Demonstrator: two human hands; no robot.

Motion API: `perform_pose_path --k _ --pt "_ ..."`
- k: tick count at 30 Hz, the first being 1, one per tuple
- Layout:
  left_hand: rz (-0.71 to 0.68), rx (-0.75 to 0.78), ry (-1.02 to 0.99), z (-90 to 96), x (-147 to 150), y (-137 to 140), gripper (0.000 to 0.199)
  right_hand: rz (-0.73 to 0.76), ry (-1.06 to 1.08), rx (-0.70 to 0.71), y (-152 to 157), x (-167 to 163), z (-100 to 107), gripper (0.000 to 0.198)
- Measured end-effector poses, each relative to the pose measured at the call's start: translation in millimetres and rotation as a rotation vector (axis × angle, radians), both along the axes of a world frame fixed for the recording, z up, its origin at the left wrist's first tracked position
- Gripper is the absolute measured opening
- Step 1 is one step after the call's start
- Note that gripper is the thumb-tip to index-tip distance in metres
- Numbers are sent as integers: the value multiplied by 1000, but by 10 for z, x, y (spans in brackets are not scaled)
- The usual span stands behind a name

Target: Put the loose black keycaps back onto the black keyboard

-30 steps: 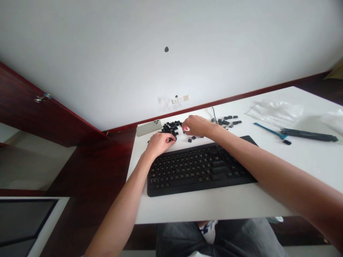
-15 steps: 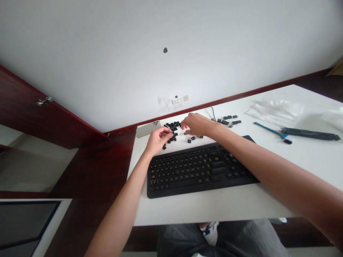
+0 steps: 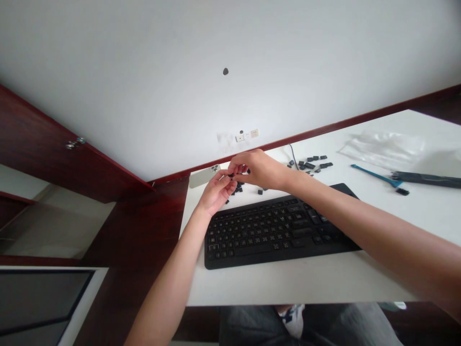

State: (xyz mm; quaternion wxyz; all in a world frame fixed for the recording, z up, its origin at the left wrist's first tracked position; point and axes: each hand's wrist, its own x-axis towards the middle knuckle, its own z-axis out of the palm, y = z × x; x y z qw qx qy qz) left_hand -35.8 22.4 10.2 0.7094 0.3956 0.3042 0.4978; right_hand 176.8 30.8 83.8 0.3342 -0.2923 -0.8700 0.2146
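Note:
My left hand (image 3: 216, 192) and my right hand (image 3: 257, 169) meet above the far left part of the white table. A small black keycap (image 3: 231, 176) sits between their fingertips; both hands pinch at it, and the fingers partly cover it. Below the hands lie several loose black keycaps (image 3: 240, 186), mostly hidden by the fingers. Nearer to me is a black keyboard (image 3: 252, 235) with most of its keys bare of caps. My right forearm crosses over its right end.
A phone (image 3: 200, 178) lies at the table's left back corner. More loose keycaps (image 3: 309, 165) lie by a cable (image 3: 293, 154) on the right. Farther right are a blue brush (image 3: 376, 176), a dark long bundle (image 3: 430, 179) and a clear plastic bag (image 3: 382, 146).
My right hand has moved left from above the loose keycaps to meet my left hand at the keycap. The whole view has shifted slightly.

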Motion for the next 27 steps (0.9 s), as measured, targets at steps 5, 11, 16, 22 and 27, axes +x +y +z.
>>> perform_pose_path --k 5,11,16,22,27 --pt "0 -5 10 -3 -5 -3 35 5 -27 27 4 9 9 21" --pt "14 19 148 -23 -28 22 45 -18 -9 -2 42 21 -47 20" --pt "181 408 825 -48 -133 75 23 -89 -236 -5 172 100 -162 23" --pt "131 782 1447 -80 -169 40 11 -140 -659 -25 250 126 -385 31" --pt "71 817 1516 -124 -89 -2 18 -158 -692 -44 284 128 -486 28"
